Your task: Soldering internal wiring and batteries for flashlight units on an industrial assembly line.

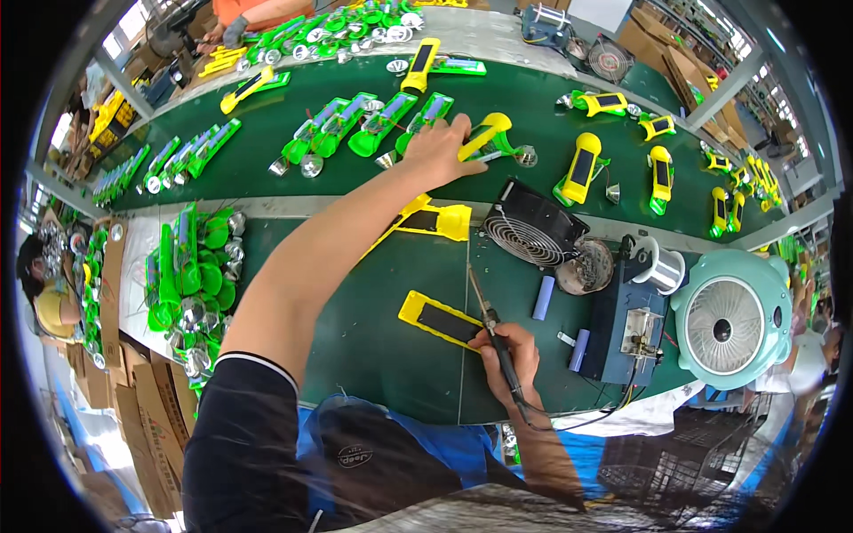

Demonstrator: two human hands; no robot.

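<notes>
My left hand [437, 153] reaches out over the green belt, its fingers closed on a yellow flashlight casing [487, 137]. Green parts and a silver reflector [526, 156] lie at the casing's right end. Just left of that hand rest several green flashlight bodies [332, 124] with reflectors and wires. In my right hand [514, 355] is a soldering iron [503, 355], held like a pen with the tip pointing away from me. Beside its fingers a yellow casing with a dark solar panel [442, 320] lies on the bench. More yellow casings [435, 220] lie under my left forearm.
A black fan [530, 226], a dish [586, 266], a blue soldering station with a solder spool [662, 266] and a mint-green fan [724, 329] stand at right. Purple cylinder cells [544, 298] lie nearby. Green bodies [191, 275] are piled at left. Another person's hand [235, 32] shows across the belt.
</notes>
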